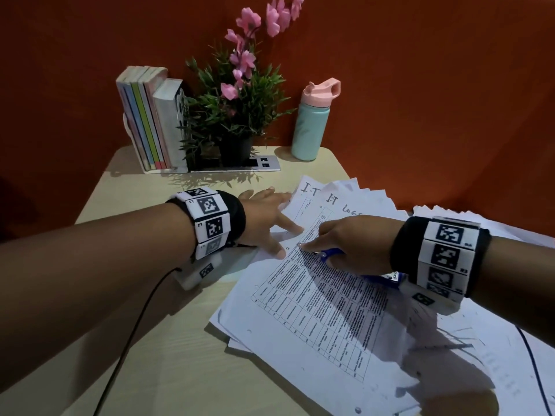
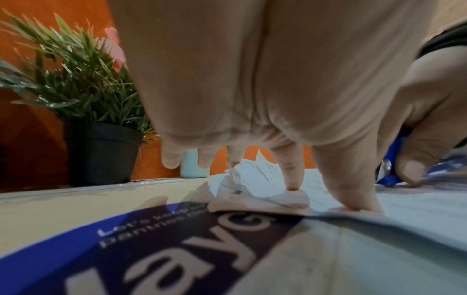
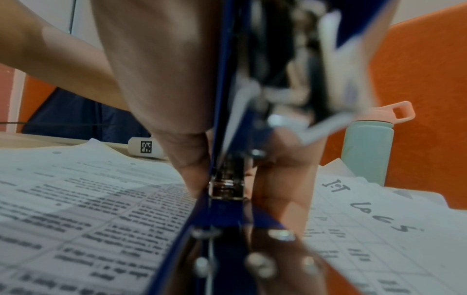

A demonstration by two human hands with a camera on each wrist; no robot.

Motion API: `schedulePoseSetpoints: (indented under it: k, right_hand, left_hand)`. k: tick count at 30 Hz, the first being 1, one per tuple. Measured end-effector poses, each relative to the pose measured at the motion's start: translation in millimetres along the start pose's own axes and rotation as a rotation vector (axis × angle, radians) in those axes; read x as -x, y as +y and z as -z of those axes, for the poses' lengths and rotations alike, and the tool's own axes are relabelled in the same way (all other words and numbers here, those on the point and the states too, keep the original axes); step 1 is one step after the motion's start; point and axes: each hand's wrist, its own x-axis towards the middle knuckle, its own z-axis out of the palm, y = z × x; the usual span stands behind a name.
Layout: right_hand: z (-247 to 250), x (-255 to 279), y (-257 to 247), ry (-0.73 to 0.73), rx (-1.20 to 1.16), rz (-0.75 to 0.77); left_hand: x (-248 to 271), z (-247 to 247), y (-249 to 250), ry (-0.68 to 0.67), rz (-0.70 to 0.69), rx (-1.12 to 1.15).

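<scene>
A printed sheet with a table (image 1: 315, 310) lies on top of a fanned pile of white papers on the beige desk (image 1: 150, 295). Behind it shows a sheet with handwriting (image 1: 339, 202). My left hand (image 1: 270, 223) lies on the pile's left edge with fingers spread straight, and its fingertips (image 2: 293, 179) press the paper. My right hand (image 1: 354, 241) grips a blue stapler (image 1: 330, 254) held low on the printed sheet near its upper part. The right wrist view shows the stapler (image 3: 222, 219) close up, metal parts between thumb and fingers, resting on the sheet (image 3: 88, 199).
At the desk's back stand a row of books (image 1: 147, 121), a potted plant with pink flowers (image 1: 231, 109) and a mint bottle with a pink lid (image 1: 309, 127). More papers (image 1: 480, 340) spread right. A blue printed card (image 2: 177, 249) lies under my left wrist. A black cable (image 1: 129, 325) hangs left.
</scene>
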Motion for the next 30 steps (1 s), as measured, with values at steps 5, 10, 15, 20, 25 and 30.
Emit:
schedulePoseSetpoints:
  k: [5, 10, 15, 20, 25, 30]
  right_hand:
    - [1.4, -1.3, 2.9, -0.015, 0.005, 0.027]
    - [4.7, -4.2, 8.1, -0.058, 0.004, 0.051]
    - [4.8, -12.5, 1.9, -0.041, 0.03, 0.073]
    - [5.2, -14.0, -1.3, -0.026, 0.017, 0.063]
    - [5.1, -16.3, -1.1, -0.05, 0.057, 0.076]
    - [-2.4, -14.4, -6.7, -0.001, 0.154, 0.065]
  left_hand:
    - [-0.9, 2.4, 0.5, -0.015, 0.011, -0.016]
    - [-1.3, 3.3, 2.3, -0.019, 0.017, -0.024]
    - [-3.0, 3.4, 1.5, -0.024, 0.011, -0.024]
    - [-4.0, 2.3, 0.0, -0.028, 0.003, -0.002]
    - [-6.1, 0.1, -3.0, -0.03, 0.01, 0.021]
    - [-7.7, -1.5, -4.4, -0.031, 0.016, 0.027]
